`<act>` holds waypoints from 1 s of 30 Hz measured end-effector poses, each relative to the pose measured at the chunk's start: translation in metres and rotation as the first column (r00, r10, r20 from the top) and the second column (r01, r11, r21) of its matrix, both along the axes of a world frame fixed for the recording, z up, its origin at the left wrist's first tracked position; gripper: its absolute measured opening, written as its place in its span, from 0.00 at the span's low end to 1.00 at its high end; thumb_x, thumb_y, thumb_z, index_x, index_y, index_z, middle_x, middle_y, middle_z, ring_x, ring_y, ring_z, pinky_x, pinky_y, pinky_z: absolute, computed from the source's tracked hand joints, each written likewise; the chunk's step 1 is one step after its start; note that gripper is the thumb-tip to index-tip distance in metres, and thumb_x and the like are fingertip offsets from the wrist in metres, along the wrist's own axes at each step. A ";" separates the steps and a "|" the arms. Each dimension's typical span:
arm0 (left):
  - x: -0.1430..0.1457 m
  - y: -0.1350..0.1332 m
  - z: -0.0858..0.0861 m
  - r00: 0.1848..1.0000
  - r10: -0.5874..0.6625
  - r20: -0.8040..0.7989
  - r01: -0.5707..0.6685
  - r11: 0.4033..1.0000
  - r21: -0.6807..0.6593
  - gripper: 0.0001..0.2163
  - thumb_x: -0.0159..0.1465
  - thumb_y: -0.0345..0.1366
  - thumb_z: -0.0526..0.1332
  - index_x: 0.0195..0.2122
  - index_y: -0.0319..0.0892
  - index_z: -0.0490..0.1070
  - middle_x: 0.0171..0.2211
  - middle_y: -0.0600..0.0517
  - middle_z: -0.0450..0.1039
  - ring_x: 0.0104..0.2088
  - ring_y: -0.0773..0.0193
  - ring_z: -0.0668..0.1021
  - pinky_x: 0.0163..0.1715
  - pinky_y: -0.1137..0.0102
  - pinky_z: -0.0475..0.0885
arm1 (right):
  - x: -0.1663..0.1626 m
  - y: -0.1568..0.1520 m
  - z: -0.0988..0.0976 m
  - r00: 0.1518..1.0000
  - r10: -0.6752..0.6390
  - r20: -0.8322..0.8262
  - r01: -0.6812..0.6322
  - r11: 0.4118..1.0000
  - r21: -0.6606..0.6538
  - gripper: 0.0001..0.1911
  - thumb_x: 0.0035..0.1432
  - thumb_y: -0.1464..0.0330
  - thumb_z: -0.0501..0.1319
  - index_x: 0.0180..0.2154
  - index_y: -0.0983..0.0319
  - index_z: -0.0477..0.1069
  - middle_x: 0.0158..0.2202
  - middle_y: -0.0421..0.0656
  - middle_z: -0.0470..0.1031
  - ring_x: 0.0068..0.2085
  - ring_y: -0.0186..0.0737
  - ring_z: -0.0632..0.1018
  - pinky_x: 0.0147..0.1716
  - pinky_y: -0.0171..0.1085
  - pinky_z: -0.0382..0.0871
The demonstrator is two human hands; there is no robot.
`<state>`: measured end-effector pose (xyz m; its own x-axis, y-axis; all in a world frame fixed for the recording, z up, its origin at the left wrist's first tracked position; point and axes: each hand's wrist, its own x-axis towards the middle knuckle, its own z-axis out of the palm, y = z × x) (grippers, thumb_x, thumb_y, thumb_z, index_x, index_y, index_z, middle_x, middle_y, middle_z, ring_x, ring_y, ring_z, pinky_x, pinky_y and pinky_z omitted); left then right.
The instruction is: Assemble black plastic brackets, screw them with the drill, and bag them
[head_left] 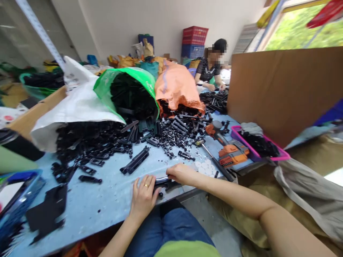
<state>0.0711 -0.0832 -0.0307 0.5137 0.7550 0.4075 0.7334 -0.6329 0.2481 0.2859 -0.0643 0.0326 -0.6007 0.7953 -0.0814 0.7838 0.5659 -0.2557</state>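
My left hand [144,195] rests at the near edge of the light blue table [107,200], a ring on one finger, its fingers curled round one end of a black plastic part [164,182]. My right hand [180,174] grips the other end of that same part from above. Just beyond the hands lies a long black plastic rail [135,161]. A big heap of black plastic parts [112,137] spreads across the middle of the table.
White [77,103], green [125,80] and orange [178,87] sacks spill black parts. An orange power drill [226,148] and white discs [205,167] lie to the right, beside a pink tray [258,144] and a cardboard sheet [284,89]. Another person [211,67] sits across the table.
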 end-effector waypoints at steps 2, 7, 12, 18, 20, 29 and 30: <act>0.018 0.003 0.003 0.991 -0.116 -0.059 0.111 0.990 -0.083 0.23 0.59 0.44 0.58 0.54 0.42 0.61 0.50 0.43 0.68 0.50 0.49 0.68 0.51 0.54 0.58 | 0.009 -0.013 -0.018 0.986 0.016 -0.164 -0.006 0.998 0.061 0.14 0.63 0.66 0.51 0.47 0.62 0.68 0.42 0.48 0.74 0.43 0.38 0.74 0.42 0.34 0.64; 0.042 0.009 0.003 0.983 -0.159 -0.096 0.133 0.964 -0.229 0.19 0.60 0.44 0.57 0.49 0.40 0.64 0.41 0.45 0.71 0.42 0.52 0.71 0.40 0.61 0.65 | 0.028 -0.034 -0.066 0.920 -0.010 -0.393 0.086 0.981 0.175 0.28 0.60 0.56 0.53 0.58 0.63 0.57 0.49 0.51 0.68 0.49 0.40 0.69 0.47 0.36 0.63; 0.037 0.009 0.001 0.982 -0.171 -0.086 0.147 0.961 -0.234 0.18 0.59 0.42 0.58 0.47 0.40 0.64 0.42 0.45 0.69 0.43 0.52 0.70 0.40 0.61 0.65 | 0.041 -0.022 -0.079 0.967 0.136 -0.214 -0.108 0.985 0.137 0.29 0.61 0.54 0.51 0.59 0.62 0.56 0.37 0.46 0.71 0.39 0.38 0.71 0.41 0.35 0.64; 0.041 0.001 0.010 0.989 -0.117 -0.090 0.094 0.968 -0.232 0.19 0.58 0.45 0.59 0.47 0.40 0.64 0.42 0.44 0.69 0.44 0.52 0.70 0.42 0.61 0.64 | 0.049 -0.009 -0.067 0.957 0.275 -0.088 -0.250 0.942 0.224 0.27 0.63 0.56 0.48 0.59 0.62 0.56 0.35 0.46 0.70 0.38 0.38 0.70 0.38 0.35 0.62; 0.041 0.000 0.011 0.985 -0.124 -0.116 0.099 0.974 -0.204 0.20 0.59 0.45 0.57 0.49 0.40 0.63 0.43 0.44 0.69 0.44 0.53 0.70 0.41 0.61 0.65 | 0.051 -0.006 -0.063 0.953 0.297 -0.051 -0.275 0.927 0.255 0.27 0.62 0.54 0.49 0.58 0.61 0.58 0.36 0.46 0.71 0.37 0.37 0.70 0.35 0.34 0.62; -0.001 -0.012 0.036 0.980 -0.145 0.135 0.154 0.987 -0.055 0.23 0.67 0.43 0.42 0.21 0.39 0.66 0.19 0.49 0.66 0.23 0.64 0.70 0.25 0.71 0.62 | 0.031 -0.031 -0.026 0.901 0.205 -0.383 -0.101 0.956 0.274 0.30 0.55 0.45 0.49 0.20 0.63 0.65 0.19 0.42 0.65 0.24 0.35 0.67 0.24 0.33 0.55; -0.003 -0.021 0.048 0.944 -0.180 0.277 0.209 0.975 -0.079 0.25 0.68 0.43 0.40 0.20 0.40 0.65 0.17 0.50 0.64 0.21 0.66 0.69 0.23 0.72 0.61 | 0.022 -0.037 -0.016 0.814 0.260 -0.519 -0.169 0.962 0.216 0.28 0.56 0.46 0.49 0.20 0.62 0.65 0.18 0.41 0.63 0.23 0.34 0.66 0.24 0.33 0.55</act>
<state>0.0684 -0.1046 0.0174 0.5387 0.6973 0.4728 0.4962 -0.7161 0.4909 0.3081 -0.1012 0.0170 -0.6686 0.6160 0.4166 0.4010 0.7704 -0.4957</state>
